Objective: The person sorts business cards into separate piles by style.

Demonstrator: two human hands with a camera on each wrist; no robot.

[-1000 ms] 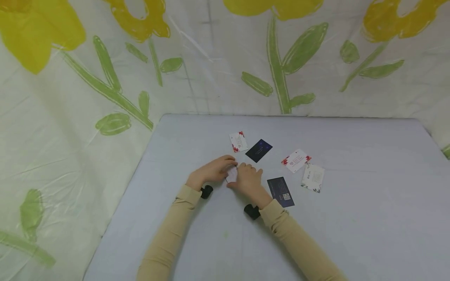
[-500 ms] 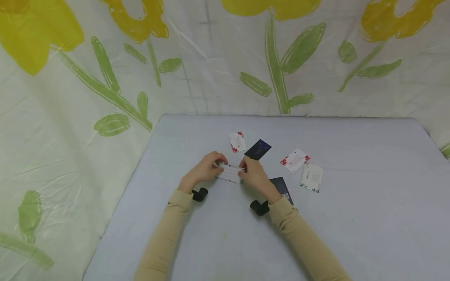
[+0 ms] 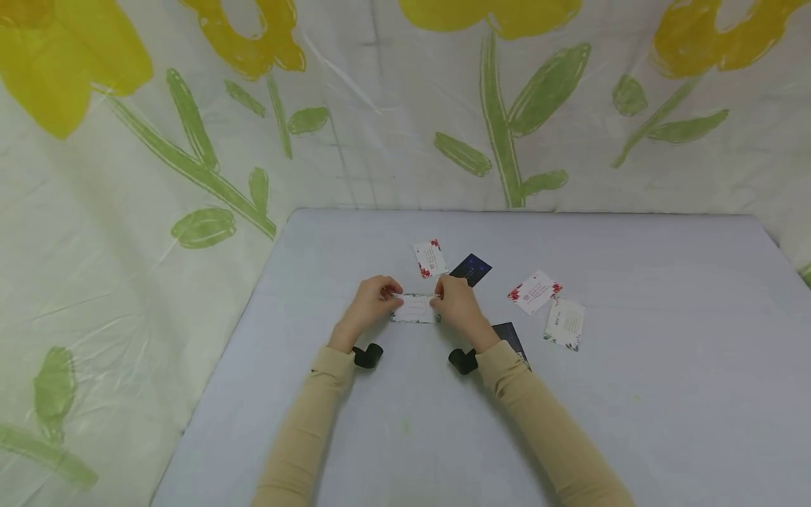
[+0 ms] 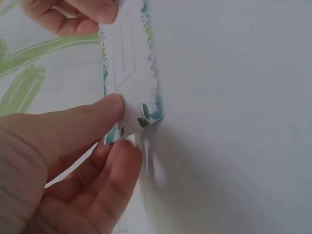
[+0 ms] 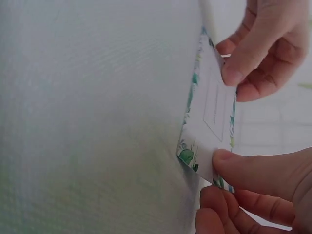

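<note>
Between both hands is a white business card (image 3: 415, 309) with a green leafy border and a thin printed frame in its middle. My left hand (image 3: 370, 308) pinches its left end, the thumb on the printed face and the fingers behind, as the left wrist view shows. At the opposite end my right hand (image 3: 461, 308) pinches the card (image 5: 209, 112) the same way. Its long side runs left to right, close over the table. A dark blue card (image 3: 472, 270) is partly covered by the right hand, and another dark card (image 3: 510, 339) by the right wrist.
Beyond the hands lies a white card with red flowers (image 3: 430, 258). To the right, a second red-flowered card (image 3: 534, 292) touches a white leafy card (image 3: 564, 323). All rest on the pale table (image 3: 665, 394), backed by a flower-print curtain (image 3: 393, 105).
The white card was mostly hidden between close-set hands, then showed tilted as they parted to its two ends. Now it lies level from left to right. The other cards stay put.
</note>
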